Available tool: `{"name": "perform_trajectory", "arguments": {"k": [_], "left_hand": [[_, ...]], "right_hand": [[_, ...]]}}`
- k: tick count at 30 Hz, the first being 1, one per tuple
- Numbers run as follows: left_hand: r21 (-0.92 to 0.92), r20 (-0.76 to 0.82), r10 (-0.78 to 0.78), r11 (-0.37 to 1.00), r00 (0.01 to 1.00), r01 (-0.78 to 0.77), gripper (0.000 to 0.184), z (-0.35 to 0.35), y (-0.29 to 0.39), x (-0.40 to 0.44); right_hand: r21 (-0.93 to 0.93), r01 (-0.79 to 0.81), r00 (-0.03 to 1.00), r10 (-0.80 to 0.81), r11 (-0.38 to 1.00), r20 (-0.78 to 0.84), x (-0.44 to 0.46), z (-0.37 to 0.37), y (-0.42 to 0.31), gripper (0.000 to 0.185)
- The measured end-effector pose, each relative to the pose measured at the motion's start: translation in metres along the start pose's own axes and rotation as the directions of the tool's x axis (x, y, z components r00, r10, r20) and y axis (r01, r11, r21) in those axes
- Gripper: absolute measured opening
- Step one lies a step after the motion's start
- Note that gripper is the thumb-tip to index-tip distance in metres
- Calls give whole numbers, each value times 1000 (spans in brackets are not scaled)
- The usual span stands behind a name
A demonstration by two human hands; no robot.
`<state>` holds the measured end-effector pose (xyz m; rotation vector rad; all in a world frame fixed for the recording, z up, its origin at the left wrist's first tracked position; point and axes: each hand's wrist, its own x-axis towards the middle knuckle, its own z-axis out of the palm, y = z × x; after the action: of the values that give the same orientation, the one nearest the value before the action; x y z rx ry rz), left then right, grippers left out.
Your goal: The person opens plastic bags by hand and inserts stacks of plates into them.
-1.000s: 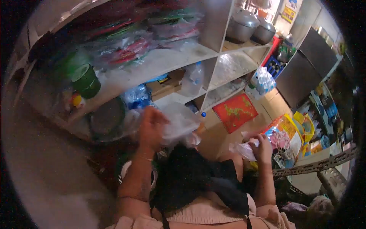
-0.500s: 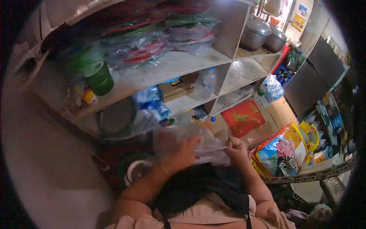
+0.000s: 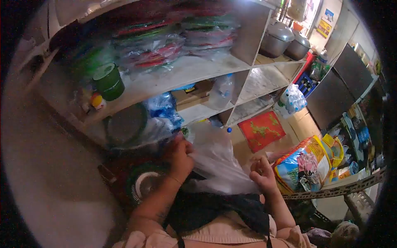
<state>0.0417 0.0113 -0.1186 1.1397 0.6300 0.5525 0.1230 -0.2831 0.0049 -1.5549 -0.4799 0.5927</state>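
Note:
A translucent plastic bag (image 3: 217,159) stretches between my two hands above my lap. My left hand (image 3: 180,155) has its fingers closed on the bag's left edge, with some blur at the fingertips. On the other side my right hand (image 3: 262,171) pinches the bag's right end, its fingers curled. Dark cloth (image 3: 219,211) covers my lap beneath the bag. Left of my left forearm is a round object with a ribbed white ring (image 3: 142,186), partly hidden by the arm.
Shelves (image 3: 198,72) ahead hold wrapped stacks (image 3: 157,51), a green container (image 3: 109,82), blue plastic (image 3: 164,108) and metal pots (image 3: 278,38). A red mat (image 3: 261,131) lies on the floor. A large colourful sack (image 3: 304,165) stands at the right, behind a perforated metal bar (image 3: 331,189).
My left hand swung down from near the shelf, then moved slightly left. My right hand came inward with the plastic. The bag now spreads wide between both hands.

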Motion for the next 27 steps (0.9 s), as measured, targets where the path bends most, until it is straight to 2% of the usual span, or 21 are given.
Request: {"name": "perform_trajectory", "arguments": {"k": [1,2,3,4,5,7,10,11,13,14,15,16,17,18,20,21,23,24,25,26,27], "left_hand": [[316,53,210,924,976,-216,35,3,3,-9],[579,169,381,708,909,-404,34,5,6,-18],[577,174,379,709,909,-406,34,8,16,-24],[636,239,437,604,867,-480,34,12,27,-28],[683,307,482,489,821,-542,33,15,37,-35],[652,385,450,485,806,-582,34,31,46,-53],[604,484,396,493,780,-626,31,56,67,-90],[587,516,366,507,774,-631,28,60,71,-98],[541,528,357,558,771,-629,25,59,69,-102],[486,550,342,611,762,-625,23,60,68,-104],[488,549,340,612,763,-623,23,60,68,-105],[408,582,222,753,782,-517,22,59,68,-107],[329,627,102,864,773,-381,21,60,68,-109],[330,640,93,863,763,-382,21,61,70,-111],[5,731,77,993,678,-118,21,66,77,-117],[2,740,77,993,668,-117,21,67,83,-114],[20,870,226,872,438,-488,19,65,93,-103],[18,874,222,874,432,-486,19,63,94,-100],[255,867,138,702,478,-665,17,61,94,-95],[455,840,74,444,537,-772,15,62,91,-92],[450,846,66,445,529,-774,15,63,83,-87]], "right_hand": [[-97,30,1000,-30,995,6,-1,-1,1,70],[-96,30,1000,-30,995,3,-1,0,0,70],[-333,176,984,-164,926,62,0,3,-5,69],[-538,315,949,-278,782,151,2,10,-14,68],[-541,312,950,-275,781,149,1,21,-26,68],[-877,176,982,-19,448,187,-3,60,-61,66],[-877,208,978,-80,432,192,6,79,-49,43],[-876,219,976,-83,430,204,11,75,-36,43],[-869,118,987,-151,480,51,19,63,-12,28],[-868,123,987,-150,480,57,19,59,-9,28],[-884,143,958,-286,444,12,19,56,-9,25],[-900,151,909,-416,408,-36,17,51,-8,24],[-894,193,857,-514,405,-48,27,29,14,27],[-894,177,856,-512,411,-66,39,3,37,27],[-871,116,710,-653,478,-263,52,-45,68,27],[-873,106,705,-655,476,-271,49,-57,70,27],[-569,114,661,-490,814,-569,43,-73,74,26],[-568,108,656,-488,816,-576,37,-73,68,26],[-286,65,766,-231,956,-600,28,-69,56,26],[20,-20,845,28,1000,-534,17,-63,43,27],[25,-23,838,32,999,-544,6,-52,27,27]]}}
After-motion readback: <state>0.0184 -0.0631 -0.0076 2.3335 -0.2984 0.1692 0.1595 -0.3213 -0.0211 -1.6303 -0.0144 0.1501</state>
